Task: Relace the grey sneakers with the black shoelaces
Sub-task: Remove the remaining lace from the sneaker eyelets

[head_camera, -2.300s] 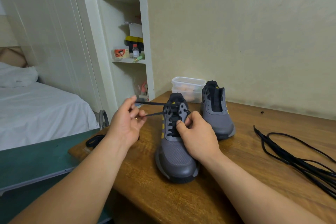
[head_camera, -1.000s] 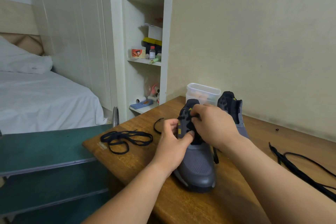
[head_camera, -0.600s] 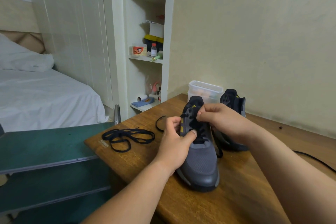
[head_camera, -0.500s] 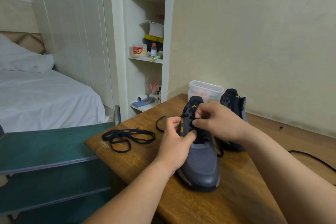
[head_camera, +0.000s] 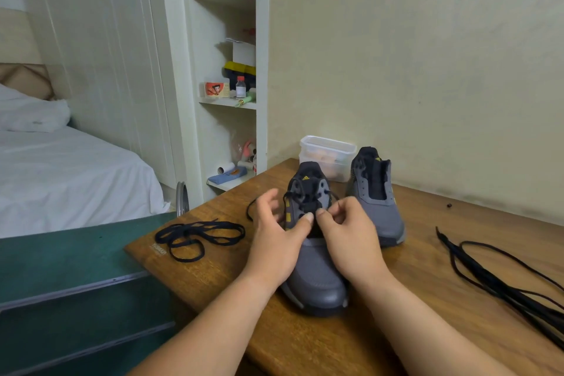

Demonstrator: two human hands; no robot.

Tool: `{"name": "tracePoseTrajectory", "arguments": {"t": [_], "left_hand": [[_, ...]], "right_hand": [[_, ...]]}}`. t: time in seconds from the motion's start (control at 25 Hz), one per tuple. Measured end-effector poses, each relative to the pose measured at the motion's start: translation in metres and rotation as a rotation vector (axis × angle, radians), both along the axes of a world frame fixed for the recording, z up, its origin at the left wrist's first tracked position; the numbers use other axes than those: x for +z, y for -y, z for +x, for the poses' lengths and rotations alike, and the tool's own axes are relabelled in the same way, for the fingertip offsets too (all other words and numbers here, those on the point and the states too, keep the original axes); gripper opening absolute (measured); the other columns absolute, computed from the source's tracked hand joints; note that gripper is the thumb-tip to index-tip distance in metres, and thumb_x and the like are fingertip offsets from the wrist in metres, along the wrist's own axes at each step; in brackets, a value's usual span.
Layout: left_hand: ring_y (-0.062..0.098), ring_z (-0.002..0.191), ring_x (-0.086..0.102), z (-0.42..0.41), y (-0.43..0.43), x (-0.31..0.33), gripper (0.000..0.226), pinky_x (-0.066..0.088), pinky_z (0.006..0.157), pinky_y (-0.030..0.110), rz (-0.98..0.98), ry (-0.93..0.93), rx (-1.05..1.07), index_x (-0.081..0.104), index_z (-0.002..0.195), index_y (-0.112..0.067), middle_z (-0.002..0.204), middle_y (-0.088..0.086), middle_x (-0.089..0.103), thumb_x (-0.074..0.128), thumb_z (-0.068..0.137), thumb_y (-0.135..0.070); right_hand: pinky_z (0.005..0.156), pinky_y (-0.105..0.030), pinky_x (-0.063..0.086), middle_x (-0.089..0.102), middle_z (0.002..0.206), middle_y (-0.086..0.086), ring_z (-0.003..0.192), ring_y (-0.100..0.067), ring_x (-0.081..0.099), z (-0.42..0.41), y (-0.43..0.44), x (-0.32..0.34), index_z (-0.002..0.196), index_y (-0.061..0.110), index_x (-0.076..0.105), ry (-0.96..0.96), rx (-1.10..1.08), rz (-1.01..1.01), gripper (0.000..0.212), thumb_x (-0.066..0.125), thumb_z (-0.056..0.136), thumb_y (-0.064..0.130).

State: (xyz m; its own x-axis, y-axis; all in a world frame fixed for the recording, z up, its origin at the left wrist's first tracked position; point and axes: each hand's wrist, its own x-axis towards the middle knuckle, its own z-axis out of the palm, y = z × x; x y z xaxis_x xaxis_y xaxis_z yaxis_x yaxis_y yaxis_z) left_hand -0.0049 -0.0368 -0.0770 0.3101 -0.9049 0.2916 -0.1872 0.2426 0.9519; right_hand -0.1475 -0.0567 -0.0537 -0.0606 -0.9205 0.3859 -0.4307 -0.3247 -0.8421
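A grey sneaker (head_camera: 316,278) stands toe toward me on the wooden table (head_camera: 412,323), with a black lace crossed through its eyelets. My left hand (head_camera: 274,241) and my right hand (head_camera: 351,241) meet over its tongue, thumbs pinching the lace near the lower eyelets. The other fingers of my left hand are spread. A loose end of the lace (head_camera: 251,207) curls on the table to the left. The second grey sneaker (head_camera: 377,198) stands behind on the right, with no lace visible in it.
A loose black shoelace (head_camera: 198,236) lies coiled near the table's left corner. A bundle of black laces (head_camera: 500,281) trails along the right side. A clear plastic box (head_camera: 328,152) stands by the wall. A green board, shelves and a bed lie to the left.
My right hand has come down from the upper eyelets to the middle of the lacing, beside my left thumb. My left hand's fingers have spread. The view has swung slightly right.
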Motion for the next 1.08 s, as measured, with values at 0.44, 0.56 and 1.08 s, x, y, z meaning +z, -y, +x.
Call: {"name": "tracePoseTrajectory", "arguments": {"t": [0.44,0.56,1.08], "left_hand": [[0.024,0.096,0.066,0.032,0.009,0.054,0.028,0.051,0.092,0.038,-0.074,0.015,-0.052,0.062,0.077,-0.015,0.083,0.0,0.069,0.056,0.103,-0.02],[0.02,0.077,0.059,0.046,0.017,0.055,0.04,0.049,0.081,0.04,0.08,0.225,-0.137,0.063,0.068,-0.018,0.063,-0.007,0.059,0.061,0.103,-0.038],[0.014,0.075,0.063,0.04,0.015,0.073,0.042,0.049,0.07,0.034,0.153,0.627,-0.011,0.059,0.12,-0.03,0.084,-0.005,0.064,0.064,0.095,-0.064]], "right_hand": [[0.06,-0.02,0.047,0.057,0.073,0.001,0.065,-0.007,0.054,-0.006,0.011,-0.015,0.093,0.008,0.06,0.263,0.211,0.083,0.027,0.074,0.096,0.031],[0.06,-0.021,0.048,0.058,0.074,-0.001,0.066,-0.01,0.055,-0.006,0.013,-0.016,0.095,0.006,0.061,0.279,0.211,0.083,0.028,0.074,0.096,0.031],[0.064,-0.027,0.053,0.061,0.076,-0.001,0.069,-0.013,0.06,-0.006,0.012,-0.017,0.095,0.006,0.061,0.29,0.23,0.087,0.027,0.074,0.096,0.031]]}}
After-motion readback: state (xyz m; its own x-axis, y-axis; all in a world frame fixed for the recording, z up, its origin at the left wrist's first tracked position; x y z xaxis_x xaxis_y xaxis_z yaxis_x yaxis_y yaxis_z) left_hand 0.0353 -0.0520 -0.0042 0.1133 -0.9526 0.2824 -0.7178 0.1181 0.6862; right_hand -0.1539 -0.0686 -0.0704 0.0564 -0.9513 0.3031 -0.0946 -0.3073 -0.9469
